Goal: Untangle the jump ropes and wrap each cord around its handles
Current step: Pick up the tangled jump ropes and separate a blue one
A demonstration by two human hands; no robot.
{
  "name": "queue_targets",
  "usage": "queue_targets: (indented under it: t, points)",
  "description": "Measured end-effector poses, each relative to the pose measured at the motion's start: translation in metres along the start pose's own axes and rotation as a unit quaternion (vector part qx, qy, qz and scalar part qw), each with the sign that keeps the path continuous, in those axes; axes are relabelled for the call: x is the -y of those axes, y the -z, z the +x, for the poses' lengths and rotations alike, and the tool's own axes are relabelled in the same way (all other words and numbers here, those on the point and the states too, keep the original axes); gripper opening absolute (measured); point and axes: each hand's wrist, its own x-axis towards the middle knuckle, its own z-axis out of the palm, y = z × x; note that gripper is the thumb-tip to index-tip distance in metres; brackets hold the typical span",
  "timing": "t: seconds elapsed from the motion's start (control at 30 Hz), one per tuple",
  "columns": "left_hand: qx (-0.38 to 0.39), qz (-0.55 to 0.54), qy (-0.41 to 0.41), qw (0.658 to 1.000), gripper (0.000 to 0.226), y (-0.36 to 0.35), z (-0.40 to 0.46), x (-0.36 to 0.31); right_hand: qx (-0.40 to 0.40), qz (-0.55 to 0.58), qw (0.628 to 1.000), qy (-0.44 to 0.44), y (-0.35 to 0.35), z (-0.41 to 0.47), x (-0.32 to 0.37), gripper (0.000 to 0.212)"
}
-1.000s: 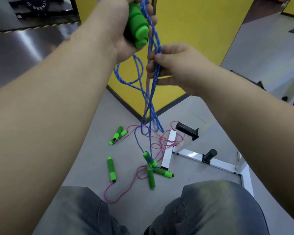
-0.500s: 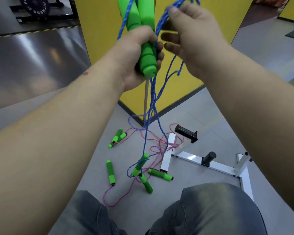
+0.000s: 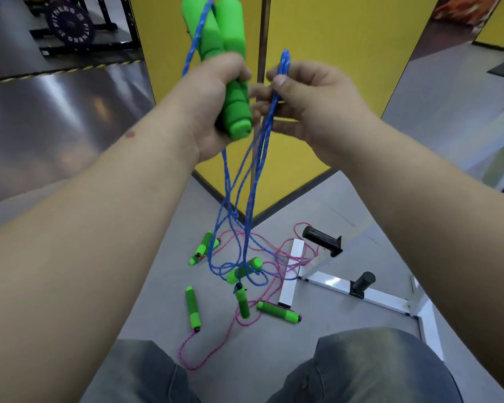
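Observation:
My left hand [image 3: 213, 112] grips two green foam handles [image 3: 227, 65] upright, side by side, at chest height. A blue cord [image 3: 245, 193] runs up over them and hangs down in several strands. My right hand [image 3: 312, 103] pinches a doubled loop of that blue cord just right of the handles. The strands drop to the floor, where they tangle with a pink cord [image 3: 274, 251] among several loose green handles [image 3: 192, 308]. One green handle [image 3: 243, 270] lies inside the blue loops on the floor.
A white metal frame [image 3: 326, 282] with black grips [image 3: 322, 239] lies on the grey floor at the right. A yellow wall corner [image 3: 317, 53] stands ahead. My knees in jeans [image 3: 370, 370] fill the bottom edge. A weight plate [image 3: 70, 24] sits far left.
My right hand has dropped from above the handles to beside them, still pinching the blue cord. The hanging strands swung, and the handles on the floor shifted slightly.

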Motion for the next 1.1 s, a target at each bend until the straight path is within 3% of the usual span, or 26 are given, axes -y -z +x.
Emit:
queue_targets:
  t: [0.13,0.2,0.3,0.37,0.43,0.5,0.63,0.73,0.87,0.97,1.1]
  points:
    - [0.039,0.021,0.045,0.998,0.027,0.000,-0.011,0.024,-0.054,0.011,0.996,0.064,0.004,0.010,0.011,0.009]
    - [0.039,0.001,0.047,0.998,0.018,-0.005,-0.013,0.025,-0.069,-0.024,0.995,0.068,0.004,0.013,0.009,0.009]
    - [0.020,-0.025,0.031,0.999,0.013,-0.009,-0.009,0.010,-0.040,0.002,0.999,-0.027,0.000,0.012,-0.002,0.012]
    - [0.017,-0.042,0.011,0.999,0.017,-0.010,-0.004,-0.004,0.025,0.001,0.993,-0.114,-0.002,0.006,-0.009,0.018]
    - [0.016,-0.059,-0.010,0.998,0.012,-0.010,0.001,-0.016,0.091,-0.060,0.983,-0.148,0.000,-0.004,-0.016,0.023]
    - [-0.003,-0.060,-0.022,0.998,0.011,-0.008,0.005,-0.025,0.108,-0.113,0.980,-0.120,0.001,-0.010,-0.020,0.016]
    - [-0.044,0.020,-0.042,0.998,0.008,-0.006,0.007,-0.020,-0.002,-0.071,0.997,-0.032,0.001,-0.002,-0.009,0.017]
    - [0.020,0.027,-0.017,0.999,0.013,-0.009,-0.003,0.001,-0.031,0.006,0.999,0.029,0.003,0.008,0.004,0.014]
    - [0.072,-0.026,0.021,0.997,0.026,-0.006,-0.009,0.021,-0.065,-0.009,0.996,0.062,0.002,0.012,0.008,0.011]
    - [0.058,-0.039,0.035,0.997,0.021,-0.008,-0.009,0.023,-0.052,0.008,0.998,0.024,0.002,0.010,-0.002,0.013]
    - [0.034,-0.050,0.034,0.998,0.010,-0.008,-0.003,0.014,0.028,0.066,0.989,-0.129,0.004,0.002,-0.016,0.016]
